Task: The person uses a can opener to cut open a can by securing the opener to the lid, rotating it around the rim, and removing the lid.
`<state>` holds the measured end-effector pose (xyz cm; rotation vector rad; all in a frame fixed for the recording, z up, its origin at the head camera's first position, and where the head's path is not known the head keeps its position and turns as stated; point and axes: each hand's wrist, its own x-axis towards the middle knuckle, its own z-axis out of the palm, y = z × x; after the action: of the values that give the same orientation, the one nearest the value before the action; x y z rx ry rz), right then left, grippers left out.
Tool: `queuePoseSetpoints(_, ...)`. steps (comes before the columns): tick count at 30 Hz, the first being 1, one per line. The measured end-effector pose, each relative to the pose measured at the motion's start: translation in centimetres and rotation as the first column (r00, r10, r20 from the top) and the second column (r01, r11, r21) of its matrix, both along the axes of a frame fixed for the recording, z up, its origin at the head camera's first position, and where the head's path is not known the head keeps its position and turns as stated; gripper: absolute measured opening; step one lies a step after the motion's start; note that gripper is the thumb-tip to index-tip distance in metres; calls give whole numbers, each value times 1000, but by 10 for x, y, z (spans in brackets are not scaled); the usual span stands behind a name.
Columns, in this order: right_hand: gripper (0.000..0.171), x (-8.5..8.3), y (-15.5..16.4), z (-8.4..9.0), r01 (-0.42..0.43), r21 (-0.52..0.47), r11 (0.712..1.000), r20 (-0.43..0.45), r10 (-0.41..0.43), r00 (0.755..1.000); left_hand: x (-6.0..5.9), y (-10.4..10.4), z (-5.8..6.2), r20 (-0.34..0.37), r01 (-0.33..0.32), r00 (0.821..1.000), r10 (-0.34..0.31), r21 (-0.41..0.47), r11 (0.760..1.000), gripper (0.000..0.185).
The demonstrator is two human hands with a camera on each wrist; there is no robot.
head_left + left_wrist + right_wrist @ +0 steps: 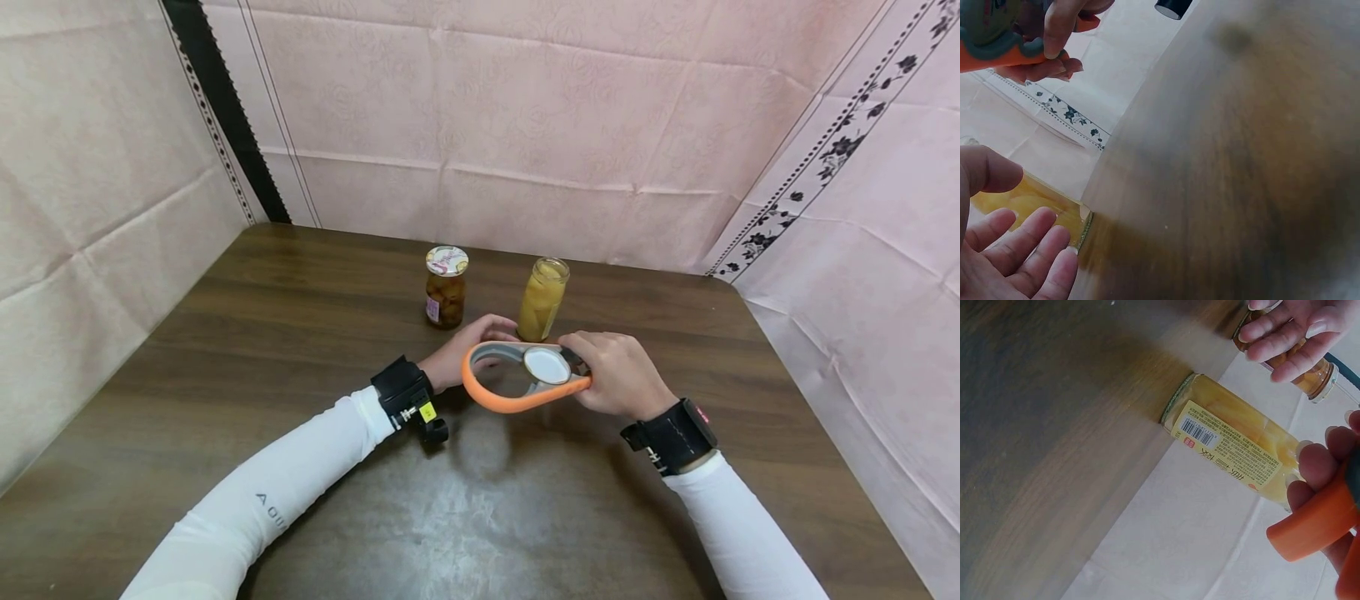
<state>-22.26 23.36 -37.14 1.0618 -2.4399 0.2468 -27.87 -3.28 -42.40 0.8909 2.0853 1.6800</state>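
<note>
The right hand (pixel 618 375) has its fingers curled round the narrow end of an orange jar opener (pixel 517 379), a long loop with a grey inner lining, and holds it level above the counter (pixel 315 333), with a white lid (pixel 547 365) sitting inside the loop close to that grip. In the right wrist view the orange handle (pixel 1313 525) shows wrapped by the fingers (pixel 1316 465), so this grip is closed round the tool. The left hand (pixel 465 358) is at the far, wide end of the loop, fingers loose and spread; from the head view I cannot tell whether they touch the orange rim. The left wrist view shows those fingers (pixel 1019 250) straight and relaxed, lying just beside the glass of the yellow fruit jar (pixel 1035 203), holding nothing. That jar (pixel 543 298) stands upright on the counter just behind the opener, its mouth uncovered, pale yellow pieces packed inside, a barcode label (pixel 1222 447) on its side. To its left, a little apart, stands a darker jar (pixel 446 287) with its patterned cap on and brown contents. Pink patterned cloth (pixel 525 125) hangs behind and to both sides of the counter.
</note>
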Motion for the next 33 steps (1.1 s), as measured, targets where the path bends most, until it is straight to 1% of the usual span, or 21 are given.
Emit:
queuePoseSetpoints(4, 37, 0, -1, -1, -3, 1, 1000, 1, 3, 1000, 2, -2, 2, -20, 8, 1000, -8, -5, 1000, 54)
queuePoseSetpoints(7, 37, 0, -1, -1, -6, 3, 1000, 0, 6, 1000, 4, -5, 4, -21, 17, 1000, -17, -10, 1000, 54)
queuePoseSetpoints(9, 37, 0, -1, -1, -7, 6, 1000, 0, 7, 1000, 6, -8, 5, -34, 14, 999, -15, -31, 999, 54)
queuePoseSetpoints(15, 36, 1, -4, -1, -8, 15, 1000, 7, 8, 1000, 14, -16, 9, -99, -37, 995, 25, -124, 992, 48)
queuePoseSetpoints(20, 39, 2, -4, -2, -7, 40, 999, 10, 6, 1000, 21, -24, 12, -119, -54, 992, 34, -172, 984, 49)
queuePoseSetpoints(24, 41, 4, -5, -1, -9, 54, 999, 6, 8, 1000, 24, -29, 15, -103, -46, 994, 26, -194, 980, 51)
queuePoseSetpoints(27, 42, 6, -7, 0, -11, 58, 998, 9, 11, 1000, 25, -33, 17, -87, -52, 996, 35, -205, 977, 51)
queuePoseSetpoints(29, 42, 7, -8, 0, -13, 63, 998, 10, 13, 1000, 26, -36, 17, -110, -64, 993, 39, -226, 972, 51)
queuePoseSetpoints(33, 44, 9, -11, 1, -24, 84, 996, 7, 23, 1000, 26, -42, 19, -188, -92, 981, 38, -291, 952, 52)
